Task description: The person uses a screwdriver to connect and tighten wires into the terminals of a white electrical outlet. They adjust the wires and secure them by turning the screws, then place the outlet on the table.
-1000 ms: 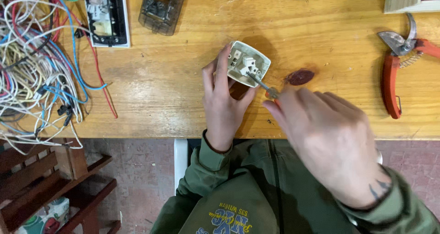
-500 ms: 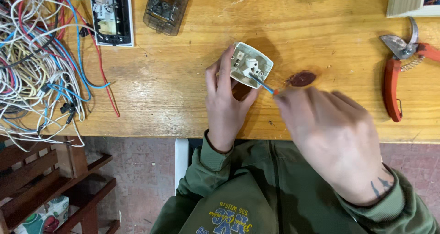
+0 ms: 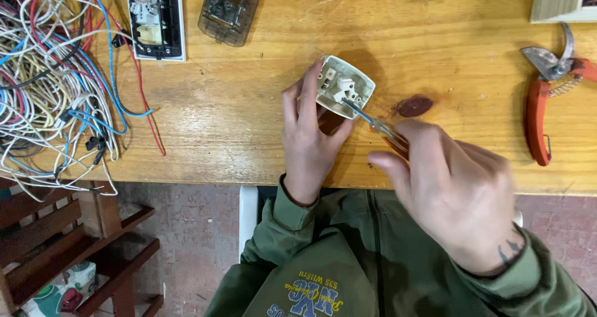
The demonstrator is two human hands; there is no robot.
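Switch module (image 3: 344,87), one, white and squarish, held tilted just above the wooden bench (image 3: 236,143) near the middle of its front edge, open back facing up with pale terminals showing inside. Left hand (image 3: 308,137) closed around its left side, fingers up along the casing. Right hand (image 3: 454,192) curled shut on one screwdriver (image 3: 373,123), tip set into the module's terminals, handle mostly hidden in the grip. One dark reddish spot (image 3: 413,105) on the wood just right of the module. One red-handled pair of pruning shears (image 3: 547,99) at the right edge. One black switch plate in a white frame (image 3: 155,18) and one smoky clear cover (image 3: 229,11) along the far edge. Two white fittings, cut off at the far edge. Tangle of white, red, blue and black wires (image 3: 56,81) filling the far left corner. Small printed carton (image 3: 62,289) on a low wooden shelf below the left edge, green and red on white.
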